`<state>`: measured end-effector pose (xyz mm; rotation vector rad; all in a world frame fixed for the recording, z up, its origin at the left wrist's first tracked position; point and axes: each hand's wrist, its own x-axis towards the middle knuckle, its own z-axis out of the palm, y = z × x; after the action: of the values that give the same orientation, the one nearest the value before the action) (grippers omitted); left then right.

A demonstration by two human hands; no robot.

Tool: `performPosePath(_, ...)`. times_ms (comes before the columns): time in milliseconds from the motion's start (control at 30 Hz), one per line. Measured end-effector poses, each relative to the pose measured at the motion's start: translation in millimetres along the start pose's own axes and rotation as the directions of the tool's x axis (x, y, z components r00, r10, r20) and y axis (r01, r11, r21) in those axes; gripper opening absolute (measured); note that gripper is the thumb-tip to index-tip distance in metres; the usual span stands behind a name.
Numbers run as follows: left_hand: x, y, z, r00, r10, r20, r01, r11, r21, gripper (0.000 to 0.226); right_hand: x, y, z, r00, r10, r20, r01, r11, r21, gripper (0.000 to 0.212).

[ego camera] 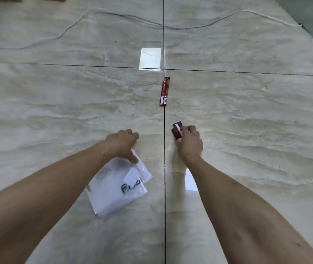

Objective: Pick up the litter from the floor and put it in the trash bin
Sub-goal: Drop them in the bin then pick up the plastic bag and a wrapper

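A long red sachet wrapper [164, 91] lies on the marble floor along the dark tile joint, ahead of both hands. My right hand [190, 142] grips a small crumpled red and white wrapper [177, 130] just right of the joint. My left hand [124, 144] pinches the top edge of a white plastic bag [117, 189] with dark lettering, which hangs below the hand. No trash bin is in view.
A thin white cable [87, 15] snakes across the floor at the far side. A grey mat or rug edge [312, 20] fills the top right corner. Glossy beige tiles [247, 111] with dark grout lines cover everything else.
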<state>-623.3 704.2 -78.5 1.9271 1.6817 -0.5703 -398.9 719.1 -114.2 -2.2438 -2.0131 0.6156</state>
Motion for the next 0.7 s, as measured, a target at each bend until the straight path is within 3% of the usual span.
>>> performPosePath(133,-8,-27,18,1.0,-0.01,0.015,0.009,1.0,0.008,0.094,15,-21,12,0.996,0.079,0.04,-0.078,0.996,-0.036,0.042)
performPosePath(200,-9,-33,25,0.999,0.003,-0.04,-0.002,1.0,0.03,0.098,20,-28,16,0.994,0.097,0.044,-0.099,0.994,0.046,0.034)
performPosePath(367,-3,-42,34,0.995,-0.064,-0.081,0.06,0.997,-0.048,0.079,27,-33,21,0.981,0.196,-0.001,-0.193,0.969,0.156,0.026)
performPosePath(567,11,-59,19,0.986,-0.132,-0.104,0.112,0.977,-0.183,0.061,48,-41,14,0.987,0.139,0.084,-0.161,0.908,0.386,0.061)
performPosePath(700,19,-80,3,0.961,-0.224,-0.16,0.17,0.94,-0.294,0.055,79,-66,2,0.978,0.196,0.074,-0.206,0.838,0.506,0.029)
